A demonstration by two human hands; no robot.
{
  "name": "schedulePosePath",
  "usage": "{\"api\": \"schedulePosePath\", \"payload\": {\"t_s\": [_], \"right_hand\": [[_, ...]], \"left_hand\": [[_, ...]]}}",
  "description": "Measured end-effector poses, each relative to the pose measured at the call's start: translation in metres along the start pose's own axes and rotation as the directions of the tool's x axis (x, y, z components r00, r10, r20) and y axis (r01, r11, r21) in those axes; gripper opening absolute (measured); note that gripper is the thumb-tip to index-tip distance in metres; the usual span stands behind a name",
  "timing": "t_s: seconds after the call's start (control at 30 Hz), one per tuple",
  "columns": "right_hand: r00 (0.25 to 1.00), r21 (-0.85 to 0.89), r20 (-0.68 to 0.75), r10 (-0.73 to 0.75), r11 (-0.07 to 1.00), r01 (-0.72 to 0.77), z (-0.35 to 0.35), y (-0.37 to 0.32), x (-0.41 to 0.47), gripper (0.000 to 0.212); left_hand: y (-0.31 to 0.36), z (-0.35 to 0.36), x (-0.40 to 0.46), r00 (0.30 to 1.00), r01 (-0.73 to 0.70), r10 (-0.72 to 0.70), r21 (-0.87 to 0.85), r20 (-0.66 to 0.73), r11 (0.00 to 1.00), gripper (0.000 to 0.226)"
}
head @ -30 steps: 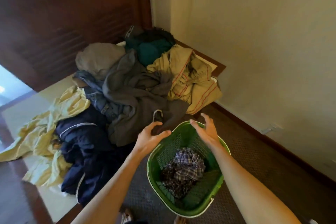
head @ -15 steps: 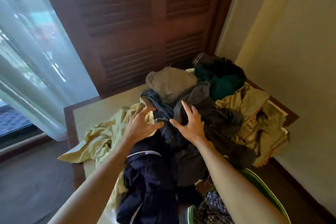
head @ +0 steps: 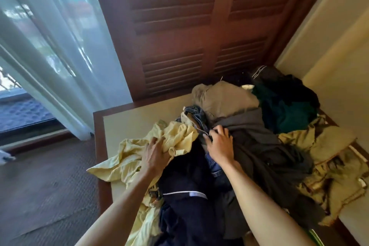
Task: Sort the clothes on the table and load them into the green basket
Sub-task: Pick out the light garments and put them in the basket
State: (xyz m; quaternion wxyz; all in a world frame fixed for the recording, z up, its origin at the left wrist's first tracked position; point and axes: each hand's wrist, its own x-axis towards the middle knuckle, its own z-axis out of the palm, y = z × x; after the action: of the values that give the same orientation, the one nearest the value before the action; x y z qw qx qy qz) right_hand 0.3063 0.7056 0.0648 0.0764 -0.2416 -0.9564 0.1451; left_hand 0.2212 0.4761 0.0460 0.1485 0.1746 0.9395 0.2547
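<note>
A heap of crumpled clothes (head: 249,136) is spread over the counter (head: 127,122), whose brown rim frames a pale top. At the heap's left, a pale yellow garment (head: 127,158) is gripped by the left hand (head: 154,156), its fingers (head: 154,142) curled into the cloth. Beside it lies a dark navy garment (head: 183,205) with a white stripe; no writing can be read. The right hand (head: 219,146) is closed on blue jeans (head: 197,116) at the edge of a grey garment (head: 259,146). Only a green sliver of the basket (head: 314,236) is seen below the heap's right end.
</note>
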Motion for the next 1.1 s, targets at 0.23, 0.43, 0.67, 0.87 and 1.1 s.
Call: {"api": "schedulePosePath", "payload": {"t_s": [0.23, 0.43, 0.67, 0.87, 1.1], "right_hand": [[0.988, -0.034, 0.101, 0.117, 0.993, -0.114, -0.015, -0.007, 0.012, 0.026], [0.978, 0.424, 0.207, -0.010, 0.902, -0.081, -0.090, -0.058, 0.018, 0.047], [0.819, 0.591, 0.495, -0.289, 0.803, -0.073, -0.092, -0.085, -0.009, 0.091], [0.704, -0.007, 0.689, -0.175, 0.969, 0.247, 0.002, -0.077, -0.071, 0.130], [0.921, 0.497, 0.350, -0.173, 0.867, -0.026, 0.000, -0.065, -0.042, 0.060]], "left_hand": [[0.026, -0.099, -0.002, 0.964, -0.026, -0.113, -0.506, -0.241, 0.862, 0.012], [0.090, -0.162, 0.001, 0.938, -0.251, 0.077, -0.509, -0.339, 0.823, 0.011], [0.098, -0.148, 0.016, 0.980, -0.178, 0.075, -0.631, -0.186, 0.755, 0.045], [-0.020, -0.067, 0.000, 0.979, 0.139, -0.104, -0.197, 0.175, 0.971, 0.079], [-0.049, -0.039, -0.022, 0.977, 0.208, -0.179, -0.345, 0.114, 0.916, 0.095]]}}
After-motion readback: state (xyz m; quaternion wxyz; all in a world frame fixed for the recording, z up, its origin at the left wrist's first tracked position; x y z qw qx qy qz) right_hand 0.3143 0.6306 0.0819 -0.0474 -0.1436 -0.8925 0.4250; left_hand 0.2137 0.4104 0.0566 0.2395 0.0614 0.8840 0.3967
